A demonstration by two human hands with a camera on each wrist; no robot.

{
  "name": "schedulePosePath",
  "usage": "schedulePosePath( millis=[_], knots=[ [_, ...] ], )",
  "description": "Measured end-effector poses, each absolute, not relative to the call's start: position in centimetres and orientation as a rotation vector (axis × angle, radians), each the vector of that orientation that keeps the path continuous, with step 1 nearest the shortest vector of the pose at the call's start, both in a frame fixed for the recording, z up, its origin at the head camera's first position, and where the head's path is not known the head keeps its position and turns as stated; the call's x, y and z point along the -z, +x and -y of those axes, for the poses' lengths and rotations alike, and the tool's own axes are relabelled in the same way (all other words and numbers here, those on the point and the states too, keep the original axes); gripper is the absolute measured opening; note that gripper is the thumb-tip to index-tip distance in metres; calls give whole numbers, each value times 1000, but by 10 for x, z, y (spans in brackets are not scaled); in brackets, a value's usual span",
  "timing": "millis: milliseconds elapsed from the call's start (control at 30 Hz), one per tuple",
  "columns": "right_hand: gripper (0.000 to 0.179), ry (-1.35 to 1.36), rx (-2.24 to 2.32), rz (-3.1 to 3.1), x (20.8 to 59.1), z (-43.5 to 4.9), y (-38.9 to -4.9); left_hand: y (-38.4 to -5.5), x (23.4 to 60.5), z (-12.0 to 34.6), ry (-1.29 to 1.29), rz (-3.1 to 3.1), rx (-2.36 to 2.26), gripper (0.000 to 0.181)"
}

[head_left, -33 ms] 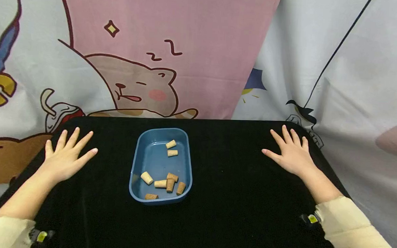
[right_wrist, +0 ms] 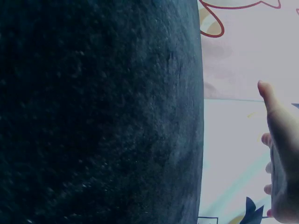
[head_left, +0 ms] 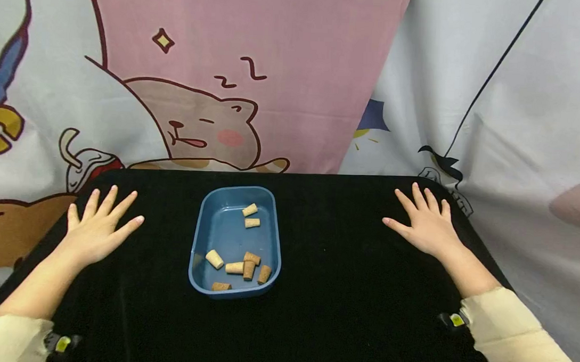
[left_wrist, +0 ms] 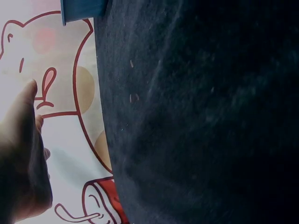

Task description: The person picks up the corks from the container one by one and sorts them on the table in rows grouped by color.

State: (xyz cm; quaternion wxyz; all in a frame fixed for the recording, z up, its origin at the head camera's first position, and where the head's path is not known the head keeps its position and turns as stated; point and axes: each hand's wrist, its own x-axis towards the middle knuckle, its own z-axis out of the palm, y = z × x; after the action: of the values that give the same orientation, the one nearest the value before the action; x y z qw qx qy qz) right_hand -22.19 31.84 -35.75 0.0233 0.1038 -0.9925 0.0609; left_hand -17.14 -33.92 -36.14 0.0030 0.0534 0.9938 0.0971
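A blue plastic tray (head_left: pixel 221 234) with rounded corners lies left of the middle of the table. Inside are several corks: two pale ones near the far end, such as the pale cork (head_left: pixel 252 222), and a looser group at the near end, including a brown cork (head_left: pixel 264 274). To the tray's left, my left hand (head_left: pixel 93 235) is spread palm down, fingers straight, holding nothing. My right hand (head_left: pixel 429 228) is spread likewise, well to the tray's right. Both wrist views show the thumb side, the left hand (left_wrist: pixel 23 158) and right hand (right_wrist: pixel 285 154), apart from any object.
A black cloth (head_left: pixel 344 289) covers the table, whose far edge meets a printed curtain (head_left: pixel 313 70) with cartoon animals. A corner of the tray (left_wrist: pixel 84 10) shows at the top of the left wrist view. Dark straps with yellow-green pieces sit by both sleeves.
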Motion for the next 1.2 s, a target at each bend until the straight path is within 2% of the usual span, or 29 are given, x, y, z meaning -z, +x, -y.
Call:
schedulePosePath(
  millis=[400,600,1200],
  knots=[
    [85,341,-233,3025,352,-310,-212,-170,357,324,221,-3141,-302,73],
    [81,409,-312,2959,351,-295,-207,-163,356,310,338,-3190,-394,68],
    [63,772,-610,2642,340,-200,-183,-161,372,266,504,-3052,-986,64]
  ],
)
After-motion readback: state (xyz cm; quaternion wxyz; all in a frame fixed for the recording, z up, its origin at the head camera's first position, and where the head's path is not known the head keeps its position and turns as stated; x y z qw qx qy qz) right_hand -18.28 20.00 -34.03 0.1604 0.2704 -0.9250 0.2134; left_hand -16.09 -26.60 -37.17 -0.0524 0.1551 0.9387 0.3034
